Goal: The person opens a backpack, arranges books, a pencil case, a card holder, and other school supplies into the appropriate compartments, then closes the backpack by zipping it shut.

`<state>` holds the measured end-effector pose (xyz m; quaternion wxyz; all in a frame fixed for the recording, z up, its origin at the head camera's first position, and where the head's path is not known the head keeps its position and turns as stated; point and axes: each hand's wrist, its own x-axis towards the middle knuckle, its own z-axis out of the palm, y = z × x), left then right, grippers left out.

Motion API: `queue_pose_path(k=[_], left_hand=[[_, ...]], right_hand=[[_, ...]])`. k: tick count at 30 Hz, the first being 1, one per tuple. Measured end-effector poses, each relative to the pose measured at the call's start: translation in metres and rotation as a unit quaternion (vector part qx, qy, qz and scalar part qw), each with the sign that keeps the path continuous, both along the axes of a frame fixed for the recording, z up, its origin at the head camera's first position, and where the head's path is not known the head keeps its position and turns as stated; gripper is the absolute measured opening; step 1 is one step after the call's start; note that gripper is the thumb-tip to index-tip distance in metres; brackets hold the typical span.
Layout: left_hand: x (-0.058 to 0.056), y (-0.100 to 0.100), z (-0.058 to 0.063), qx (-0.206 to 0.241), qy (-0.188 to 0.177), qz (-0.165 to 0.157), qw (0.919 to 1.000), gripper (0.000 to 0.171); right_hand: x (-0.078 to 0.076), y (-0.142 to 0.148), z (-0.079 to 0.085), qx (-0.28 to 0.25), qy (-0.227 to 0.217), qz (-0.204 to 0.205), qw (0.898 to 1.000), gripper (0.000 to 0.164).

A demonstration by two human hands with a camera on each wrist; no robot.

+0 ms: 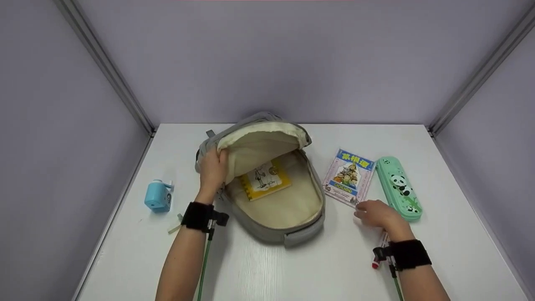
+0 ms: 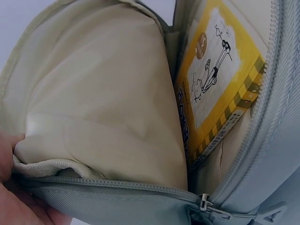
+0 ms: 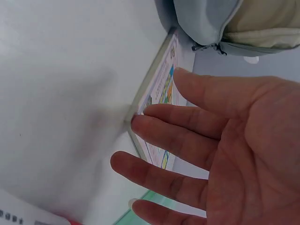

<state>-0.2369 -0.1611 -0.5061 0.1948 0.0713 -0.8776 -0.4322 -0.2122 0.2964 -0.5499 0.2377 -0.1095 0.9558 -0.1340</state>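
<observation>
Pale walls flank the bench; the left hand grips the backpack flap, the right hand, fingers parted, reaches for the booklet beside the backpack: likely a pickup, next needing an edge pinch.

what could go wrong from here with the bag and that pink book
If the left grip loosens, the cream-lined flap it holds on the grey fabric backpack might drop over the yellow rectangular book inside. The right grip, open at the near end of the pink-and-blue rectangular book, could nudge it into the green oblong panda-print case close beside it.
</observation>
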Motion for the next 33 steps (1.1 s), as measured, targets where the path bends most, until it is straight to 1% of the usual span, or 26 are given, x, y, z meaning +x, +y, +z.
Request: queue_pose_path(k=[2, 3, 6, 9, 12, 14, 17, 20, 25, 28, 33], left_hand=[[0.0, 0.0, 0.0, 0.001, -0.003, -0.002, 1.0, 0.03], [-0.001, 0.001, 0.0, 0.001, -0.004, -0.001, 1.0, 0.03], [-0.001, 0.001, 0.0, -0.001, -0.005, 0.0, 1.0, 0.029], [-0.001, 0.001, 0.0, -0.004, -0.003, 0.0, 1.0, 0.028], [-0.001, 0.001, 0.0, -0.006, -0.001, 0.001, 1.0, 0.027], [0.0, 0.001, -0.001, -0.003, -0.006, -0.001, 1.0, 0.028], [0.0, 0.002, -0.001, 0.003, -0.017, -0.006, 0.9998, 0.03], [0.001, 0.003, 0.0, 0.012, -0.026, -0.012, 0.9995, 0.031], [0.001, 0.004, 0.0, 0.018, -0.024, -0.014, 0.9994, 0.03], [0.002, 0.004, -0.002, 0.014, -0.025, -0.014, 0.9995, 0.029], [0.003, 0.004, -0.002, 0.005, -0.025, -0.003, 0.9997, 0.029]], right_hand=[[-0.001, 0.003, 0.0, -0.012, -0.001, -0.022, 1.0, 0.043], [-0.002, 0.003, 0.0, -0.012, 0.007, -0.035, 0.999, 0.043], [-0.008, -0.002, -0.004, 0.005, 0.036, -0.094, 0.995, 0.046], [-0.013, -0.01, -0.011, 0.034, 0.049, -0.157, 0.986, 0.056], [-0.017, -0.017, -0.018, 0.061, 0.038, -0.189, 0.979, 0.069], [-0.019, -0.021, -0.023, 0.07, 0.03, -0.2, 0.977, 0.075], [-0.021, -0.025, -0.028, 0.069, 0.021, -0.215, 0.974, 0.078], [-0.022, -0.025, -0.031, 0.062, 0.013, -0.219, 0.974, 0.075], [-0.024, -0.021, -0.034, 0.05, 0.001, -0.213, 0.976, 0.069], [-0.025, -0.018, -0.035, 0.04, -0.008, -0.218, 0.975, 0.068], [-0.025, -0.014, -0.038, 0.014, -0.014, -0.239, 0.971, 0.072]])
